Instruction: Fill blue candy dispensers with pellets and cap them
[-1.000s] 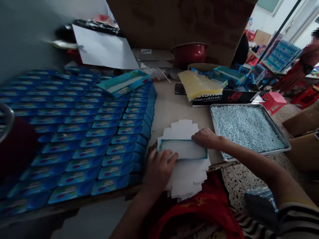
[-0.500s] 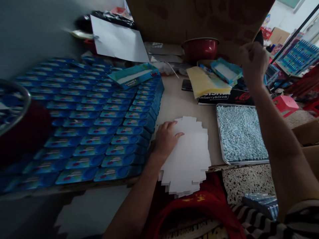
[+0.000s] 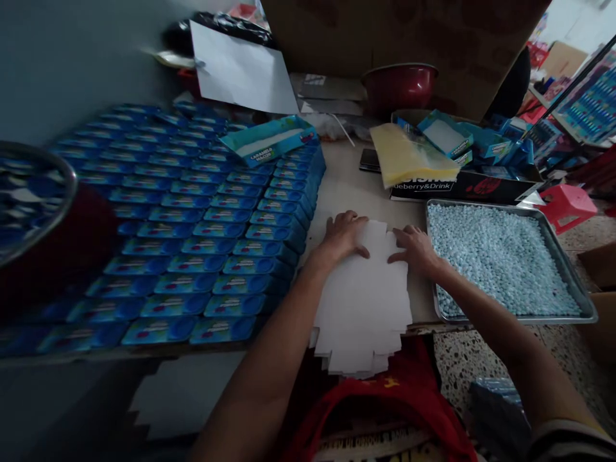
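Note:
A stack of white die-cut card blanks (image 3: 363,301) lies on the table edge in front of me, its near end reaching over my lap. My left hand (image 3: 345,239) rests on the far left part of the stack, thumb stretched over the white face and fingers toward the far edge. At the right edge, my right hand (image 3: 418,250) touches the blanks with thumb and fingers apart. Both hands look open. Whether any fingertips reach under the top blank cannot be seen.
Rows of blue boxes (image 3: 192,224) cover the table at left, beside a dark red pot (image 3: 91,237). To the right stands a metal tray (image 3: 584,301) of pale blue pellets. Yellow sheets (image 3: 414,157), a black carton (image 3: 471,186) and a red bowl (image 3: 402,90) stand behind.
My right hand has come down from its raised place at upper right onto the right edge of the stack. My left hand has shifted slightly farther along it.

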The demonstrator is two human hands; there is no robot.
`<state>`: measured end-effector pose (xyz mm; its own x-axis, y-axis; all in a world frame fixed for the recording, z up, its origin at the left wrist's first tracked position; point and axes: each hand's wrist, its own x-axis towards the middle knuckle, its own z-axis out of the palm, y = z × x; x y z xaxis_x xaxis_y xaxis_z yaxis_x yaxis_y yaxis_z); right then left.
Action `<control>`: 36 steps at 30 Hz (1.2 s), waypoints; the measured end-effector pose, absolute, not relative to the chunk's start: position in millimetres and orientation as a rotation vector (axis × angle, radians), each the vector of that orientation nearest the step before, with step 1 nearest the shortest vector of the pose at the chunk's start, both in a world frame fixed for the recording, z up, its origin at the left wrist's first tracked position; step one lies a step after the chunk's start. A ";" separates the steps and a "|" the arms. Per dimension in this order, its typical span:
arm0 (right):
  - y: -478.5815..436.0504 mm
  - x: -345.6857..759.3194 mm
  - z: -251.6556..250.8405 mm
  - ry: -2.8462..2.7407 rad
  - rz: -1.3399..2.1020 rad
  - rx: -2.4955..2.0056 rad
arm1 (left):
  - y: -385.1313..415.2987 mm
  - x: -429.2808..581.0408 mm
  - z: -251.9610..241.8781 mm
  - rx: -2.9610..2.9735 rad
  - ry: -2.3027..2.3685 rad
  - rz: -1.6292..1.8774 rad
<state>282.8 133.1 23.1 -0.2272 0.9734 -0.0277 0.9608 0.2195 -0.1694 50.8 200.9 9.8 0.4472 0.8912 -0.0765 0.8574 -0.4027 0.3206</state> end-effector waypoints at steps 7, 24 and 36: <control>110.4 294.5 37.0 -1.985 0.779 -1.618 | 176.3 29.3 35.2 2.057 1.402 0.834; 76.2 280.2 37.0 -0.756 1.359 -1.355 | 98.4 8.5 41.2 0.697 1.021 0.970; 90.1 254.7 28.7 -2.294 0.444 -1.878 | 85.2 29.7 22.1 0.928 0.780 0.737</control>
